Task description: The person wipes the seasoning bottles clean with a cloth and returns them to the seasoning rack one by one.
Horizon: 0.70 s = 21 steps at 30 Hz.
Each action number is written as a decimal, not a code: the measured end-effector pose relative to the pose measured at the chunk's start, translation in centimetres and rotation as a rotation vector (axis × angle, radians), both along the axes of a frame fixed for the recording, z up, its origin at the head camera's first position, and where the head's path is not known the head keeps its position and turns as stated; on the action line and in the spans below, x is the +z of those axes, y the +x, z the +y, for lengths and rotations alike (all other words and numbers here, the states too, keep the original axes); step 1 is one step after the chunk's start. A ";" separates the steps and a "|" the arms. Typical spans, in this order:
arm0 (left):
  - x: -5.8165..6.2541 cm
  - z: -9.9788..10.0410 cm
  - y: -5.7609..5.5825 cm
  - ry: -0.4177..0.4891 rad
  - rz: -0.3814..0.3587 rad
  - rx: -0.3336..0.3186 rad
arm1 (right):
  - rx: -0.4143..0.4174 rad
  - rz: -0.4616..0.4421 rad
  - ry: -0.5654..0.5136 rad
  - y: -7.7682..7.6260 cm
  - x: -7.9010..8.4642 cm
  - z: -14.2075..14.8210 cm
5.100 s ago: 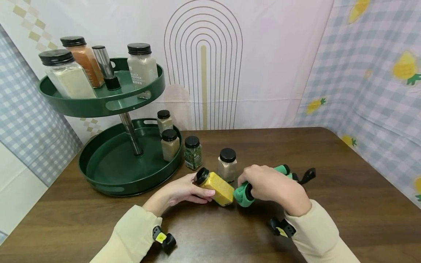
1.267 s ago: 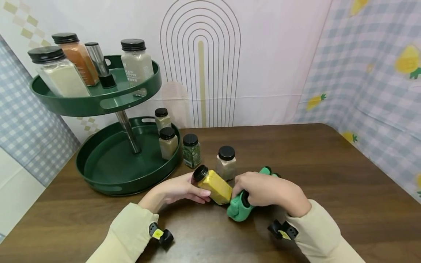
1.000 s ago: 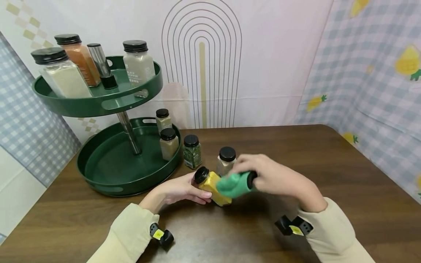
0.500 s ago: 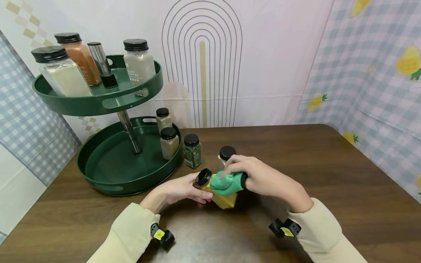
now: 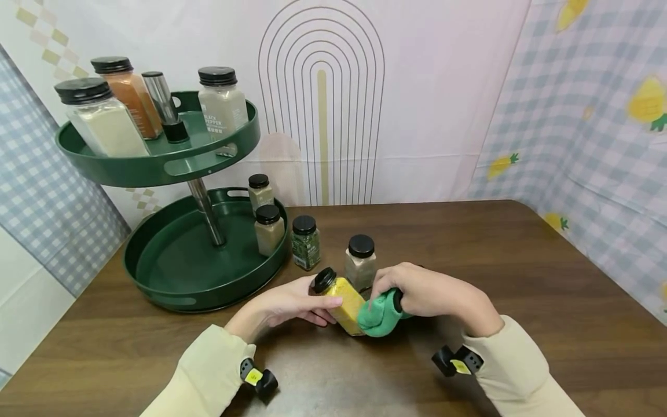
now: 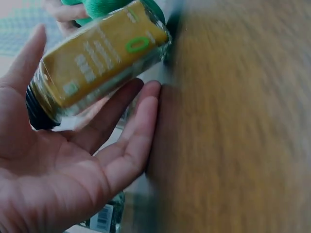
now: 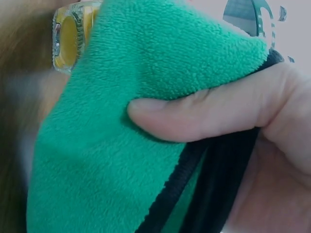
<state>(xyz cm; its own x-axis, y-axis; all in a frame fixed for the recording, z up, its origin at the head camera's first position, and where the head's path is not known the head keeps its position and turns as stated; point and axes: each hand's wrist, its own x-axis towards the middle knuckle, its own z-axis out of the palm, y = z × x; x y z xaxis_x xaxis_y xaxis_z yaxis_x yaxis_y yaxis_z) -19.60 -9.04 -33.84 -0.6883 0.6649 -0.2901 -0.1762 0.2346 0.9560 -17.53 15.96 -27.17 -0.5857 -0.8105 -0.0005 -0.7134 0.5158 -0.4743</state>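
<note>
My left hand [image 5: 292, 302] holds a jar of yellow spice [image 5: 345, 306], tilted with its black lid up and to the left. In the left wrist view the jar shows a printed label [image 6: 92, 63], and the thumb and fingers lie about its lid end. A green cloth [image 5: 379, 315] is bunched in my right hand [image 5: 429, 292], up against the lower right end of the jar. The right wrist view shows the thumb pressing on the fuzzy cloth [image 7: 121, 73] with its black edging, and part of the jar [image 7: 70, 39] behind it.
A pale spice jar [image 5: 361, 267] stands just behind the hands, with a green herb jar [image 5: 305, 246] to its left. On the left rises a two-tier green stand [image 5: 182, 298]; jars and a silver cylinder [image 5: 162, 101] fill its upper tray, two small jars its lower one.
The cloth rose over the jar's side toward its lid, then came back down to its lower end. The right hand moved with it. The left hand keeps the jar in nearly the same place.
</note>
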 end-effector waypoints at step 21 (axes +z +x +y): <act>0.4 -0.5 -0.1 0.173 -0.077 0.004 | -0.233 0.319 -0.321 0.9 1.2 -0.5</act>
<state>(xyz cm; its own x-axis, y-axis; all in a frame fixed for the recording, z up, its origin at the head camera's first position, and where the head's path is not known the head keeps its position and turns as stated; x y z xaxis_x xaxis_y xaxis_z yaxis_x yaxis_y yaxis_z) -19.67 -9.51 -33.47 -0.6711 0.7068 -0.2235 -0.2511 0.0669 0.9656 -16.61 15.45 -25.92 -0.6812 -0.5885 0.4354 -0.7321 0.5421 -0.4126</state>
